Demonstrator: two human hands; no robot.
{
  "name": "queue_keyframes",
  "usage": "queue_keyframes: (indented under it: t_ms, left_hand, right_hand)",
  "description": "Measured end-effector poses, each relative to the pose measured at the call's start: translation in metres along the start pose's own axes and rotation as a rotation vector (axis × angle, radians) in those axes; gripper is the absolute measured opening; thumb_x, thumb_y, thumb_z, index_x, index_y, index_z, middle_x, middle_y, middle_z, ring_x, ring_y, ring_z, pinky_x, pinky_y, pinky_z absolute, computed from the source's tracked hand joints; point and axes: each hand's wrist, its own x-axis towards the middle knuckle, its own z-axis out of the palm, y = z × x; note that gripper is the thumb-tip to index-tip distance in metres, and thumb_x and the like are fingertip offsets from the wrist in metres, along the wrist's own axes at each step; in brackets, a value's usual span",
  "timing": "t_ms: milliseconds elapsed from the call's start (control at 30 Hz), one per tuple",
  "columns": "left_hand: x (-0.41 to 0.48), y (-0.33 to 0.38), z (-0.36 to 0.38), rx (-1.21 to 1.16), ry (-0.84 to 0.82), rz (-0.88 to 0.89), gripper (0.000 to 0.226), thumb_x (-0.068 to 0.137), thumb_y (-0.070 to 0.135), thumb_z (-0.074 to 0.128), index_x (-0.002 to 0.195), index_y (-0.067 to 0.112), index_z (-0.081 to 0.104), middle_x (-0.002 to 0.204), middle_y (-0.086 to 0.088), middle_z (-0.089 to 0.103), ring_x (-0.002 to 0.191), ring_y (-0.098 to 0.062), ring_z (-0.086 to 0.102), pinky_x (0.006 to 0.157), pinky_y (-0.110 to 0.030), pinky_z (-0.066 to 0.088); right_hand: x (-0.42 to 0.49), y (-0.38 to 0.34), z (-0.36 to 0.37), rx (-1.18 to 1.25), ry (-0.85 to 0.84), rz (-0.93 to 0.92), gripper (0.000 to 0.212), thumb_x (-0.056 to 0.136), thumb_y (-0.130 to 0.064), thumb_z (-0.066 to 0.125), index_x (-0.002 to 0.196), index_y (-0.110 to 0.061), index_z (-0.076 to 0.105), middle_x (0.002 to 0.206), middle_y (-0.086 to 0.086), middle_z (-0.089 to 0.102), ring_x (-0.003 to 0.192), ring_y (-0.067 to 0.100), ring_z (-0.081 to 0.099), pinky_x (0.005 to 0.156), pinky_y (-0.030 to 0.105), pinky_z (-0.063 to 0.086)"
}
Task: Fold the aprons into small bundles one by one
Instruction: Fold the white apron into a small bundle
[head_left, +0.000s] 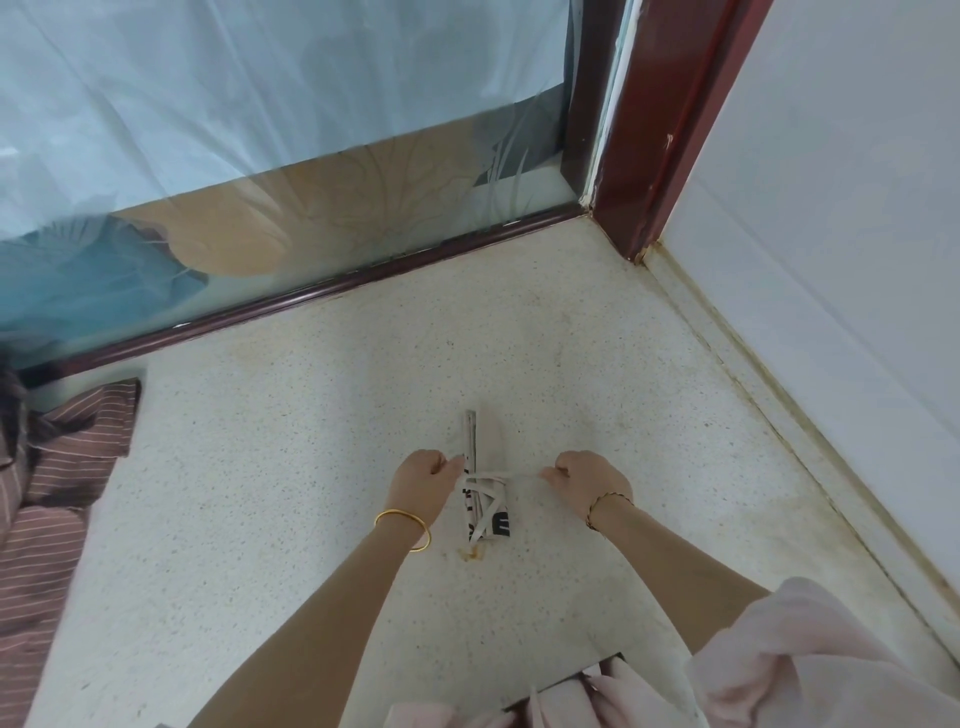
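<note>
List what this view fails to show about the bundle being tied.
Head view: print on the apron bundle, crossed by the strap and too small to read.
Strap ends, buried in the left hand and right hand.
Striped cloth, cut by the left edge.

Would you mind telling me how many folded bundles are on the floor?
1: the bundle lies on the floor between the left hand and right hand, which pinch its strap ends. The striped cloth at the left edge lies unfolded; more may sit outside the view.
</note>
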Motion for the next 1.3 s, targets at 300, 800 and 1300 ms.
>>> queue_keyframes:
  t_ms: [300,800,1300]
  left_hand:
    - [-0.001,0.027,0.015,-0.277,-0.133,0.098,0.021,0.082,0.027,0.071,0.072,0.009,0.067,0.064,0.003,0.068,0.058,-0.003,0.057,0.063,-0.023,0.046]
    - [-0.003,0.015,0.019,-0.078,-0.261,0.164,0.012,0.089,0.019,0.061,0.086,0.009,0.065,0.074,-0.005,0.065,0.073,-0.021,0.063,0.076,-0.035,0.053]
    - [0.002,0.015,0.022,-0.253,-0.100,-0.033,0.027,0.090,0.016,0.059,0.063,0.014,0.059,0.058,-0.007,0.056,0.056,-0.019,0.050,0.059,-0.030,0.043]
  right_hand:
    - [-0.010,-0.020,-0.005,0.224,-0.046,-0.221,0.040,0.090,-0.029,0.054,0.057,-0.017,0.034,0.062,0.002,0.038,0.060,0.016,0.038,0.057,0.027,0.029]
    - [-0.018,-0.052,-0.026,0.976,-0.218,-0.127,0.042,0.097,-0.037,0.046,0.073,-0.010,0.068,0.064,0.000,0.064,0.051,0.012,0.054,0.052,0.023,0.048]
    - [-0.023,-0.041,0.006,0.519,-0.035,-0.290,0.023,0.074,-0.017,0.075,0.082,-0.017,0.053,0.071,-0.008,0.045,0.063,0.005,0.041,0.060,0.018,0.038]
